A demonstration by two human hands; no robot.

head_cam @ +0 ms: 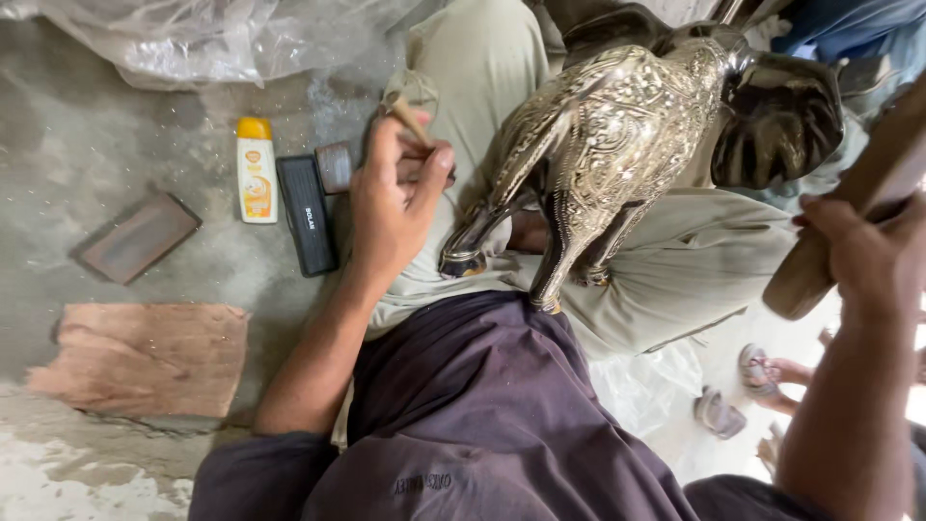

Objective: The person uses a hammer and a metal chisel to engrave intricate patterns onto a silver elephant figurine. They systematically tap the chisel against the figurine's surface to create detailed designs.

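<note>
An engraved brass animal figure (617, 145), patterned all over its body, stands on the person's lap with its legs down on the beige trousers (675, 260) and its dark polished head toward the upper right. Its long axis runs from lower left to upper right, between the two hands. The wooden mallet (849, 212) slants the same way, clenched in the right hand (868, 260), just right of the figure's head and apart from it. The left hand (395, 207) sits nearer, just left of the figure's hind legs, gripping a small chisel-like tool (410, 116) whose tip points up and away. On the floor to the left lie a black case (307, 214) and a small yellow-capped bottle (256, 169).
</note>
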